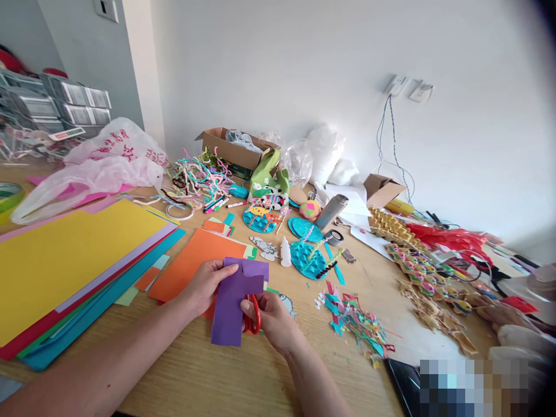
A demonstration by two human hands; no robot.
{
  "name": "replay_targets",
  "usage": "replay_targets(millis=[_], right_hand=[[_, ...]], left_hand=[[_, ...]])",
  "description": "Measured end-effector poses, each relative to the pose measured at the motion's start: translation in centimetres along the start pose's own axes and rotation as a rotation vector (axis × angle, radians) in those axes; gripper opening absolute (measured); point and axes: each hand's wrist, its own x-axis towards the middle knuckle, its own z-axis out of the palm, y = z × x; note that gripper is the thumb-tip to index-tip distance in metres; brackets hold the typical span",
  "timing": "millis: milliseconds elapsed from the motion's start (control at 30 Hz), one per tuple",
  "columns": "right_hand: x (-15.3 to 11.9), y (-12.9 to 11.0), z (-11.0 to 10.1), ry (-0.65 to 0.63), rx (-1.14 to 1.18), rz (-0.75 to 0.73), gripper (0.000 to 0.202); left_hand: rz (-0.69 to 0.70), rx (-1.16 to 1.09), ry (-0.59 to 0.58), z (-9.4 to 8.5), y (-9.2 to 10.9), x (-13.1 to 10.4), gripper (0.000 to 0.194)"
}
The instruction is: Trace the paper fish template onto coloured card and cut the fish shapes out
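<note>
My left hand [207, 285] pinches a sheet of purple paper [228, 315] near its upper edge, thumb on top. A cut runs into the sheet from the right side, and a strip folds away at the top. Red-handled scissors [253, 317] are in my right hand [273, 319], fingers through the loops; the blades are hidden at the paper. Just beneath and behind lies orange paper [186, 263]. Near my hands are paper fish cutouts [264, 248], a small white bottle [285, 253] and a blue painted disc [306, 260] with pipe cleaners on it.
Stacked colored paper [87, 255] covers the table's left side. Paper scraps [356, 321] are heaped to the right, with a phone [403, 385] at the front edge. Pipe cleaners [200, 176], a green bag [269, 179], a steel flask [332, 211] and a cardboard box [217, 142] stand farther back.
</note>
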Motion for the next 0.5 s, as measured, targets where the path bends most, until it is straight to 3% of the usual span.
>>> replay_targets(millis=[300, 500], right_hand=[[0.05, 0.16, 0.36, 0.044, 0.120, -0.019, 0.044], [-0.04, 0.05, 0.48, 0.077, 0.221, 0.057, 0.042]], left_hand=[[-0.046, -0.049, 0.004, -0.50, -0.54, 0.39, 0.029], [-0.066, -0.058, 0.001, -0.28, -0.30, 0.27, 0.029]])
